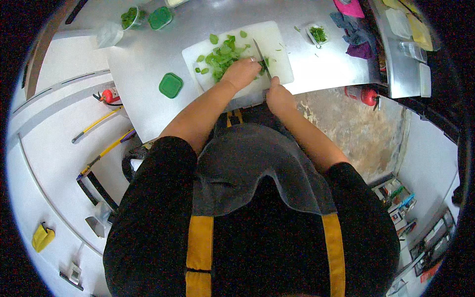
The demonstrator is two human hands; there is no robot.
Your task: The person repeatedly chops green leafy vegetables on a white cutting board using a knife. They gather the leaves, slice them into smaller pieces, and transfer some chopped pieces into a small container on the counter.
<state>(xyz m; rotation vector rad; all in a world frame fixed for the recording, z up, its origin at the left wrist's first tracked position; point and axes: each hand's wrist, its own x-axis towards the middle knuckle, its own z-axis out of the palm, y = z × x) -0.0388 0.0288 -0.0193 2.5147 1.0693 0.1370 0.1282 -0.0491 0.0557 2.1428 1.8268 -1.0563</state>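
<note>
My right hand (pixel 280 97) grips the handle of a kitchen knife (pixel 261 55), whose blade points away from me over a white cutting board (pixel 283 69). Just left of the blade, my left hand (pixel 242 73) is closed, its fingers bent down on a small bunch of green leaves (pixel 261 71); the fingertips are mostly hidden. A loose heap of leaves (pixel 222 55) covers the middle of the board, left of and beyond my left hand. A few single leaves lie apart from it, and thin green shreds are scattered right of the knife.
A green lid (pixel 170 85) lies left of the board. At the back left are a clear tub of leaves (pixel 130 18) and a green-lidded container (pixel 160 18). To the right stand a small white tub of cut greens (pixel 317 34) and crumpled cloths (pixel 357 37).
</note>
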